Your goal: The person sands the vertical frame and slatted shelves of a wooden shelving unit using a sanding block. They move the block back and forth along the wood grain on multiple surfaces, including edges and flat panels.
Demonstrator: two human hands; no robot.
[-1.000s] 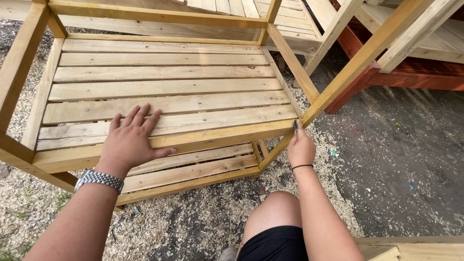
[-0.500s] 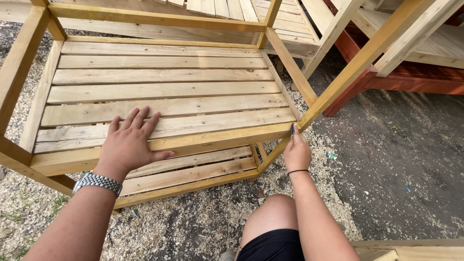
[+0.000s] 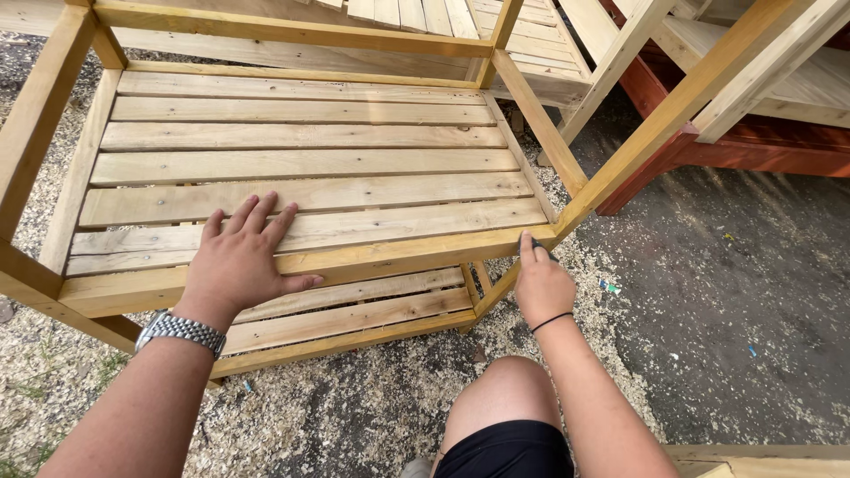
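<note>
Splinters may prick the left hand (image 3: pixel 237 261), pressed open and flat on the rough slatted shelf (image 3: pixel 301 168); right hand (image 3: pixel 542 285) pinches a small dark tool (image 3: pixel 540 248) at the front rail (image 3: pixel 372 257), which could slip.

Outdoor yard, daylight. Dark dirt ground (image 3: pixel 735 301) on the right, pale sawdust (image 3: pixel 354 416) spread over the ground at lower left. More bare-wood frames (image 3: pixel 761 62) stand at upper right, a red-brown painted base (image 3: pixel 761 155) under one.
</note>
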